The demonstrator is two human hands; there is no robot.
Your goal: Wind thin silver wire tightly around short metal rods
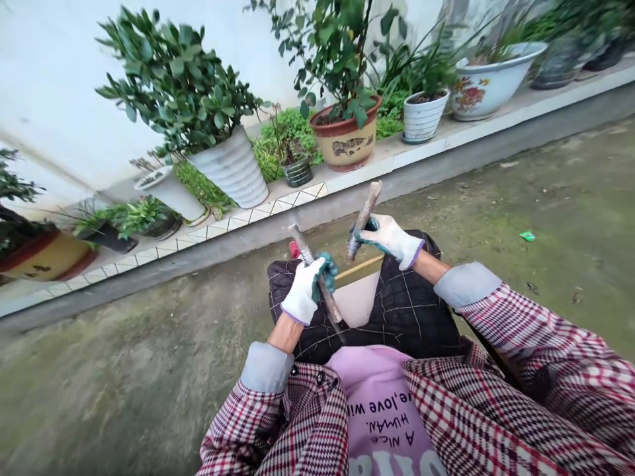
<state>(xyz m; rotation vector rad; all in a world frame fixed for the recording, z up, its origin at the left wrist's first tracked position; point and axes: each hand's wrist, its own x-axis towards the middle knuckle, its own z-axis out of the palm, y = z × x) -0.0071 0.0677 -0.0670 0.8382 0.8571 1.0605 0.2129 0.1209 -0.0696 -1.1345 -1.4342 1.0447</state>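
My left hand (308,287), in a white glove with a green coated palm, is closed round a slim wooden stick (329,301). The stick slants from beyond my knuckles back toward my lap, and something like wire wraps it near the glove. In my right hand (389,239), gloved the same way, is a shorter, thicker piece of branch (366,208). Its rough end points up and away, while silvery wire circles its lower end. The two pieces are apart, both held above my lap. Between my knees shows a pale flat surface (358,301) with a yellowish edge bar.
Potted plants line a low tiled ledge (278,206) along the white wall, among them a ribbed white pot (233,168) and a brown-rimmed pot (347,140). Concrete ground (149,357) surrounds me. A small green scrap (527,236) lies at the right.
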